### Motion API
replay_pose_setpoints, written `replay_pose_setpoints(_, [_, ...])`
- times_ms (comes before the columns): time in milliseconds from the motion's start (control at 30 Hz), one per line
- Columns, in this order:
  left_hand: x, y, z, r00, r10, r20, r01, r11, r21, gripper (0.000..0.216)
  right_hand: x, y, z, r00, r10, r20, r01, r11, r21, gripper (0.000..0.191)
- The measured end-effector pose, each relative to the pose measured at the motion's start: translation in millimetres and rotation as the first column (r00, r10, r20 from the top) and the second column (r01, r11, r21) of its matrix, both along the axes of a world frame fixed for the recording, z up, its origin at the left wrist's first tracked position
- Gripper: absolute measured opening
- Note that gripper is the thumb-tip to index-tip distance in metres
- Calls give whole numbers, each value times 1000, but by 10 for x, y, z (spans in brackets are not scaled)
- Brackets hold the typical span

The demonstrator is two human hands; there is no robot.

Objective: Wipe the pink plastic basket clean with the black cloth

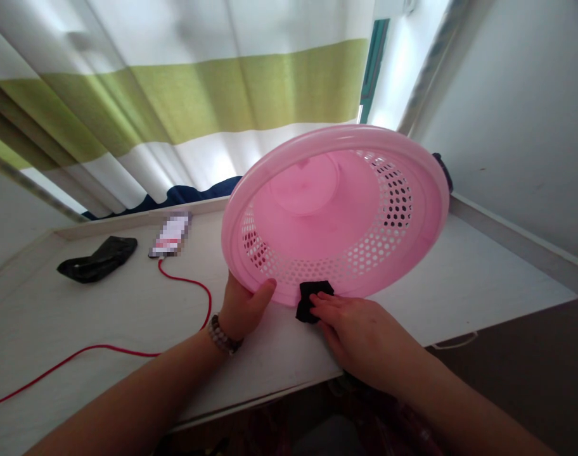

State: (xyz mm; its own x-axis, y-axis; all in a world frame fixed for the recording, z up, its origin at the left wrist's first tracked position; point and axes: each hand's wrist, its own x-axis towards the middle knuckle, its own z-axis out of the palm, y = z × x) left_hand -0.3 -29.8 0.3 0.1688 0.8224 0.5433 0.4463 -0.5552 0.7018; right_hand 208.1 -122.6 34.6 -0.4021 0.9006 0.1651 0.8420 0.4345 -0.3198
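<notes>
A pink plastic basket [312, 234] with rows of round holes in its wall is tilted over the white tabletop, its wide mouth facing me. My left hand [246, 307] grips the near-left part of its rim, thumb on the inside and the other fingers hidden behind. In my right hand [350, 320] is a small black cloth [312, 303], pressed by the fingertips against the near rim. The cloth hides a small piece of that rim. A beaded bracelet [224, 334] circles my left wrist.
To the left on the white table [260, 373] lie a phone [171, 234] with a red cable [189, 278] and a black pouch-like item [97, 259]. A white and green curtain [251, 95] hangs behind; a wall [521, 126] stands on the right. A dark object [443, 172] shows partly behind the basket.
</notes>
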Motion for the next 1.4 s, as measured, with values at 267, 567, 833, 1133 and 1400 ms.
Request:
replay_pose_setpoints(267, [1, 0, 21, 1000, -6, 14, 6, 1000, -4, 60, 105, -35, -12, 999, -50, -9, 50, 999, 0, 34])
replay_pose_setpoints(567, [-4, 1, 8, 1000, -5, 1, 5, 1000, -16, 61, 94, -30, -3, 999, -49, -11, 49, 999, 11, 33])
replay_pose_setpoints(833, [-9, -3, -10, 1000, -5, 27, 5, 1000, -20, 64, 84, -30, -4, 999, -43, 7, 43, 999, -6, 34])
replay_pose_setpoints(1133, [0, -2, 9, 1000, -4, 15, 4, 1000, -20, 62, 48, -16, -15, 999, -34, 12, 34, 999, -9, 34])
replay_pose_setpoints(1400, [-1, -3, -5, 1000, 14, 9, -14, 1000, -23, 60, -67, -11, -20, 999, -8, 49, 9, 1000, -5, 34])
